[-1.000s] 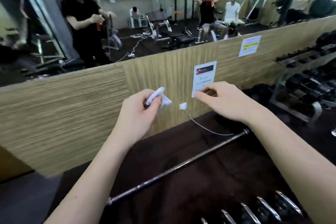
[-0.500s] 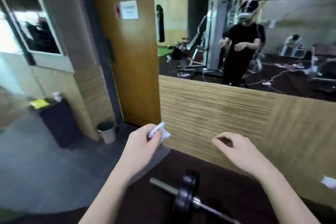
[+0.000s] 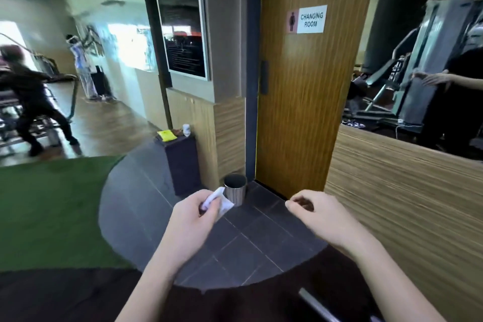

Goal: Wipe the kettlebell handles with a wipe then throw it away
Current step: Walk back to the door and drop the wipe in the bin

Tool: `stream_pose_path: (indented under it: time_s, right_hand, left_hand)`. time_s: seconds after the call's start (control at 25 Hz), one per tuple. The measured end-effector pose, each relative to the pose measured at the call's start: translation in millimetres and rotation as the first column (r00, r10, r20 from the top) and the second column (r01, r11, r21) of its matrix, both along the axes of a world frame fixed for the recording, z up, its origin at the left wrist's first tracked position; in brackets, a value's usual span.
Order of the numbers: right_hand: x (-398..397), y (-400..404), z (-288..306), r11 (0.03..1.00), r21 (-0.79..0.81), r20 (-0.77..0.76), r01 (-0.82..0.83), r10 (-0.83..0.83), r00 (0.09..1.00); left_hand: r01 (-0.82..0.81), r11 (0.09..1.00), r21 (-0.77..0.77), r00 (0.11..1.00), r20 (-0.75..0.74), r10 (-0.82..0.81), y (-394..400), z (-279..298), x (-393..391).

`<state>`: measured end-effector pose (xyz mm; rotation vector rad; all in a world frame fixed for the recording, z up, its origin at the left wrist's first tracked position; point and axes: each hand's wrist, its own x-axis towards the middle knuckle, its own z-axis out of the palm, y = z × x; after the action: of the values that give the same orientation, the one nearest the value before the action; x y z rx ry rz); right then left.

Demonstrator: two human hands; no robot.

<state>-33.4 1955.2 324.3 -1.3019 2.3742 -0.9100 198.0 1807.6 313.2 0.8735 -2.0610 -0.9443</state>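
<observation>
Left hand (image 3: pixel 194 213) pinches a crumpled white wipe (image 3: pixel 218 201), its long axis running up-left to down-right, in front of a metal bin (image 3: pixel 235 189) standing on the floor; right hand (image 3: pixel 320 213) loosely curled, holding nothing

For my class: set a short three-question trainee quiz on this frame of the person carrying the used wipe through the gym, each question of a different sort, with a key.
1. True or false: the left hand pinches the white wipe.
2. Multiple choice: the metal bin stands on the floor
A. on the green turf
B. by the foot of the changing room door
C. on top of the dark cabinet
3. Short answer: what does the right hand hold?

Key: 1. True. 2. B. 3. Nothing visible; its fingers are loosely curled.
</observation>
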Motion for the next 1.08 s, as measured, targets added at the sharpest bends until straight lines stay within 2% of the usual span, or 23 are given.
stream_pose_path:
  time_s: [0.2, 0.36, 0.48, 0.6, 0.88, 1.08]
  right_hand:
    - [17, -128, -4, 1.000, -0.001, 0.017, -0.024, 0.024, 1.000]
    - [10, -229, -15, 0.999, 0.024, 0.022, -0.034, 0.034, 0.999]
    - [-14, -296, -28, 0.999, 0.035, 0.026, -0.013, 0.012, 1.000]
    - [-55, -382, -45, 0.999, 0.029, 0.029, 0.017, -0.018, 0.999]
    - [-143, -562, -55, 0.992, 0.108, 0.044, 0.065, -0.070, 0.997]
    - [-192, -685, -85, 0.978, 0.146, 0.087, 0.150, -0.164, 0.983]
  left_hand:
    - [0.021, 1.000, -0.003, 1.000, 0.003, -0.021, -107, 5, 24]
    - [0.052, 0.998, 0.047, 0.998, 0.024, -0.053, -201, -4, 12]
    - [0.070, 0.993, 0.099, 0.997, 0.029, -0.073, -266, -17, -16]
    - [0.107, 0.991, 0.082, 0.993, 0.039, -0.111, -353, -31, -62]
    - [0.080, 0.978, 0.192, 0.992, 0.083, -0.098, -547, -43, -154]
    - [0.134, 0.987, 0.093, 0.984, 0.103, -0.143, -694, -63, -214]
